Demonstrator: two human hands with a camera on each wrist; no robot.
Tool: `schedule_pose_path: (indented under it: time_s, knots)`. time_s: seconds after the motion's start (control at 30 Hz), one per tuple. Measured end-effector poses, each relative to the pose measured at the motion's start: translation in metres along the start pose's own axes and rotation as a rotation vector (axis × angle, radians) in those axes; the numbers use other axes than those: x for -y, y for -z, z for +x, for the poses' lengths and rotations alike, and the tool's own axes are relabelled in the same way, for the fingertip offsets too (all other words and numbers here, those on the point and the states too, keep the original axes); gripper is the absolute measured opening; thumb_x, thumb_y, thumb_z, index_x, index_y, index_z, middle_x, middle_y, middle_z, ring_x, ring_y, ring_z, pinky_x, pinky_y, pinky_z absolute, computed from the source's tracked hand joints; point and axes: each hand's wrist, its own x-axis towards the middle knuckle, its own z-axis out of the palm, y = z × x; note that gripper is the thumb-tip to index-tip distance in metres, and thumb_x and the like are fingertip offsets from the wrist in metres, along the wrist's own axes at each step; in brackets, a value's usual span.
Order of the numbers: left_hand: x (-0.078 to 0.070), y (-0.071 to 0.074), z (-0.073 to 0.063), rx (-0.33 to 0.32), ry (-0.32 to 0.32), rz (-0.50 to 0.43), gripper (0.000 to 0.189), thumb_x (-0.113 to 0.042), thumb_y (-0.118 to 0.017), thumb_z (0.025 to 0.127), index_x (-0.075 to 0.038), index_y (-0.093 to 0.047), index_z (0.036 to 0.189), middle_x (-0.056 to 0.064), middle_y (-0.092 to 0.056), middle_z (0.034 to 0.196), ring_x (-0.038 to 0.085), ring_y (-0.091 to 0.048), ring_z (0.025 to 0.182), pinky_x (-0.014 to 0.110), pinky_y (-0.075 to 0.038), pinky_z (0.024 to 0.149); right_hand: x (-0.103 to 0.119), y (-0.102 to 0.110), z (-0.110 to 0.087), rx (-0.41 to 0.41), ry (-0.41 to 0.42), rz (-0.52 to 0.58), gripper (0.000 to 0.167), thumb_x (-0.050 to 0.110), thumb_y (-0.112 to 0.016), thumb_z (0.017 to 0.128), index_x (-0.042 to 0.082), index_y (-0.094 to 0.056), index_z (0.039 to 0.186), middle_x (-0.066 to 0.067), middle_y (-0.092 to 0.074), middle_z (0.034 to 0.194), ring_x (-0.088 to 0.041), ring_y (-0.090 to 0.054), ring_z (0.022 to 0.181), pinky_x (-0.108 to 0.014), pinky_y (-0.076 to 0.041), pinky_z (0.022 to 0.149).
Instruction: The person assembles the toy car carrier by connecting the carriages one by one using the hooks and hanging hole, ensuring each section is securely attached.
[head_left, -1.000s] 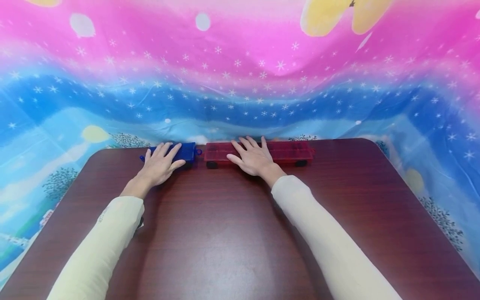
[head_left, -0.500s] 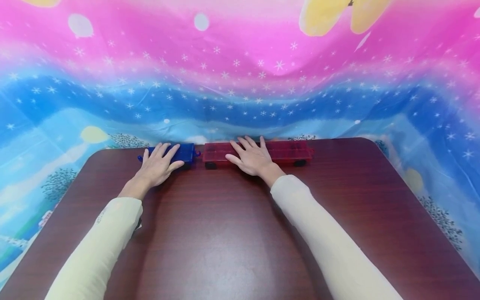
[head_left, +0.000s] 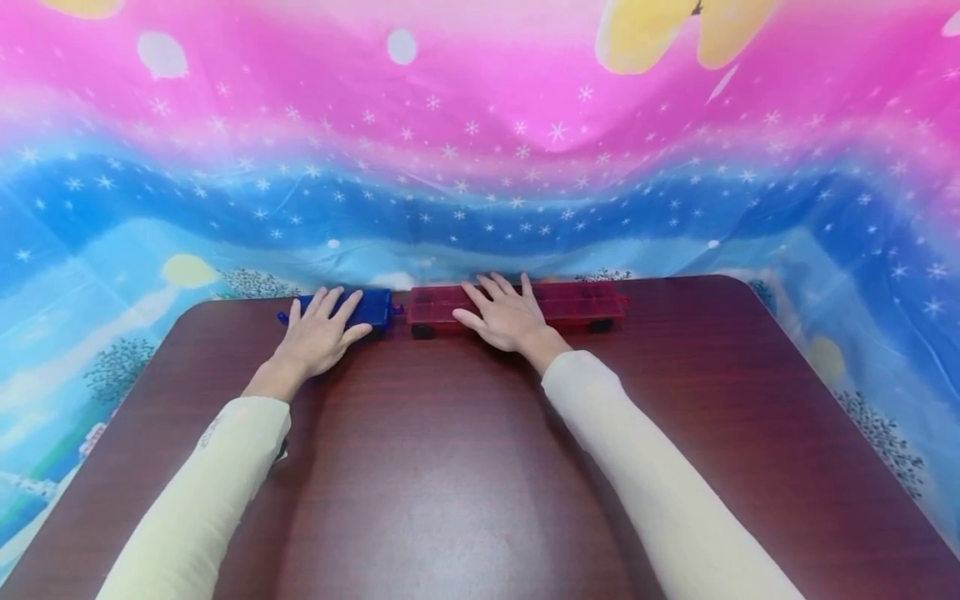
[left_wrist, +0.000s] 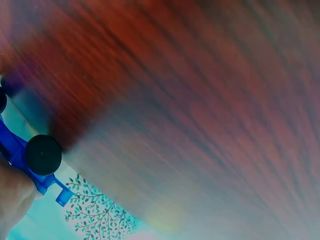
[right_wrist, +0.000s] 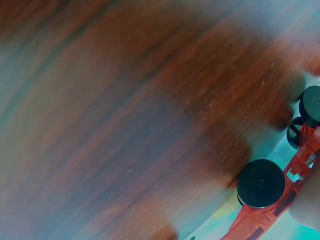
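At the far side of the table, a translucent blue toy wagon [head_left: 378, 307] stands in line with a longer translucent red toy wagon [head_left: 581, 302]. My left hand [head_left: 315, 337] lies spread over the blue one, covering much of its top. Spread fingers of my right hand [head_left: 506, 318] rest across the middle of the red one. Between the two wagons, a small blue coupling piece [head_left: 397, 308] reaches to the red wagon's left end. The left wrist view shows a black wheel [left_wrist: 43, 155] and a blue hook [left_wrist: 63, 196]; black wheels [right_wrist: 261, 183] under the red frame show in the right wrist view.
The dark wooden table [head_left: 420, 467] has rounded far corners. A pink and blue patterned cloth [head_left: 480, 167] hangs close behind the wagons and along both sides. At the red wagon's right end, a small red ring [head_left: 625, 301] sticks out.
Both hands and wagons shift very slightly left, then back right. The hands stay spread on the same wagons.
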Motion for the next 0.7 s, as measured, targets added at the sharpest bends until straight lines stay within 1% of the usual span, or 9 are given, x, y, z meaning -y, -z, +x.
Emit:
schedule_pose_path:
  time_s: [0.23, 0.37, 0.5, 0.7]
  knots:
    - [-0.0006, -0.0004, 0.0007, 0.013, 0.014, 0.02, 0.078, -0.064, -0.024, 0.105, -0.014, -0.015, 0.165, 0.023, -0.009, 0.167, 0.046, -0.002, 0.153, 0.072, 0.002, 0.114, 0.0002, 0.0018, 0.0005, 0.001, 0.007, -0.01, 0.079, 0.073, -0.015, 0.1, 0.03, -0.011, 0.165, -0.001, -0.013, 0.17, -0.027, -0.004, 0.156, -0.063, 0.006, 0.119]
    - [-0.0002, 0.0007, 0.0004, 0.03, 0.015, 0.04, 0.08, -0.067, -0.02, 0.104, -0.016, -0.012, 0.165, 0.022, -0.006, 0.168, 0.045, -0.001, 0.153, 0.071, 0.002, 0.115, 0.001, 0.0026, 0.0008, 0.004, 0.008, -0.007, 0.078, 0.073, -0.016, 0.1, 0.03, -0.012, 0.165, -0.002, -0.013, 0.17, -0.027, -0.004, 0.156, -0.063, 0.005, 0.119]
    - [0.0002, 0.0008, 0.0015, 0.038, 0.026, 0.043, 0.082, -0.069, -0.019, 0.103, -0.016, -0.013, 0.165, 0.021, -0.005, 0.168, 0.045, -0.001, 0.153, 0.071, 0.004, 0.114, 0.001, 0.0017, 0.0019, 0.004, 0.007, 0.004, 0.079, 0.073, -0.017, 0.1, 0.029, -0.014, 0.165, -0.002, -0.015, 0.17, -0.027, -0.005, 0.156, -0.063, 0.005, 0.119]
    - [-0.0022, -0.0004, 0.0037, 0.024, 0.037, 0.04, 0.085, -0.072, -0.017, 0.101, -0.016, -0.016, 0.165, 0.021, -0.005, 0.168, 0.044, 0.0, 0.153, 0.07, 0.004, 0.115, 0.0012, 0.0033, 0.0003, -0.01, 0.007, 0.015, 0.079, 0.074, -0.017, 0.1, 0.029, -0.016, 0.165, -0.002, -0.017, 0.169, -0.027, -0.007, 0.156, -0.063, 0.003, 0.119]
